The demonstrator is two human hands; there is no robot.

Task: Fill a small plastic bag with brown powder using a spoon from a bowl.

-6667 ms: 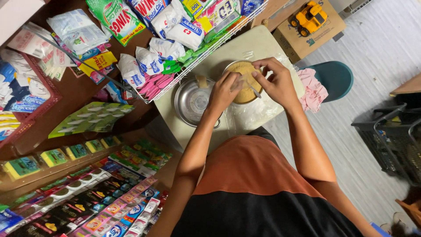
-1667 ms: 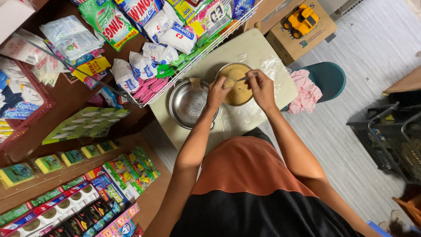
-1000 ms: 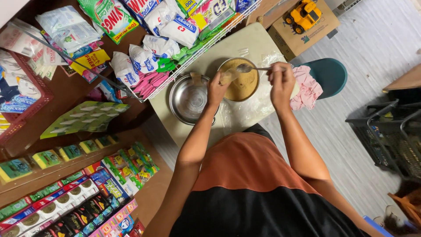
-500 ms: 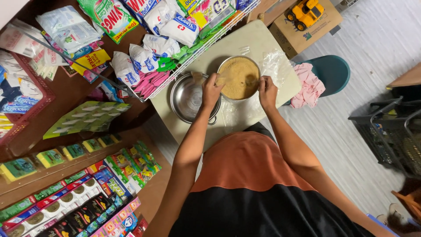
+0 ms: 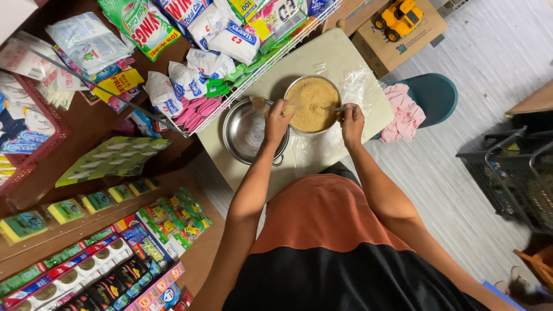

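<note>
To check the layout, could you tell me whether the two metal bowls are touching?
Cannot tell: in the head view the left hand covers where the empty bowl meets the filled bowl.

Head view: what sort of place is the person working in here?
Most likely a small retail shop. A wire rack holds bagged goods in packets, wooden shelves carry rows of small boxed items, and the person's left hand and right hand work at a bowl of tan crumbs on a small table.

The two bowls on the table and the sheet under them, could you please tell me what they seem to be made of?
Empty bowl: likely steel, grey with a dull shine. Full bowl: likely the same, with a bright metal rim. Sheet: thin clear plastic, crinkled and glinting.
</note>
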